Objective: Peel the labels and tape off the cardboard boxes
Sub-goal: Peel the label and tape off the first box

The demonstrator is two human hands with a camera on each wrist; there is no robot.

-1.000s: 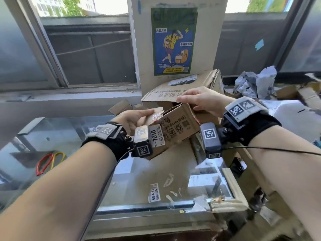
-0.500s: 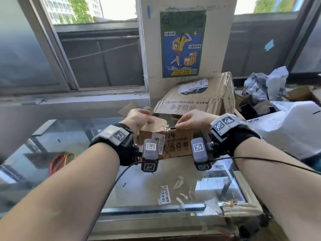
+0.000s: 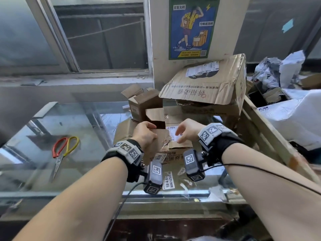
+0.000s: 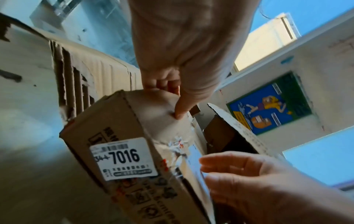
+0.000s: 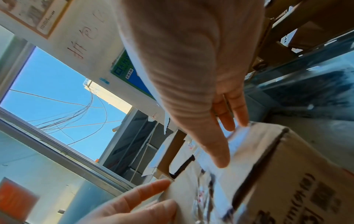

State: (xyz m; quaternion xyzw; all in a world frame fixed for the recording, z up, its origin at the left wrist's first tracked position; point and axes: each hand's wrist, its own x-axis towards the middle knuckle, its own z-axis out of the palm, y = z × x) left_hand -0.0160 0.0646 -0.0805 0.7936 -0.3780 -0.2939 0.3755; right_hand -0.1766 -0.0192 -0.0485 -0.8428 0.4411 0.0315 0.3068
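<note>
A small cardboard box (image 3: pixel 178 145) rests on the glass counter between my hands, top side up. My left hand (image 3: pixel 145 134) grips its left top edge, thumb on top (image 4: pixel 179 109) and fingers curled over the far side. My right hand (image 3: pixel 185 132) lies with straight fingers (image 5: pixel 229 121) on a white shipping label (image 3: pixel 172 132) stuck to the box top. A second white label reading 7016 (image 4: pixel 124 158) sits on the side facing me. Torn tape remnants (image 4: pixel 178 145) cross the top seam.
Red and yellow scissors (image 3: pixel 64 153) lie on the glass counter (image 3: pixel 86 171) at left. A large crushed box with a label (image 3: pixel 205 87) and a small open box (image 3: pixel 144 103) stand behind. A peeled label (image 3: pixel 169 181) lies on the glass. A wooden frame (image 3: pixel 264 133) borders the right.
The box came down from a raised tilt to rest level on the counter. My right hand left the flap edge and now lies flat on the top label.
</note>
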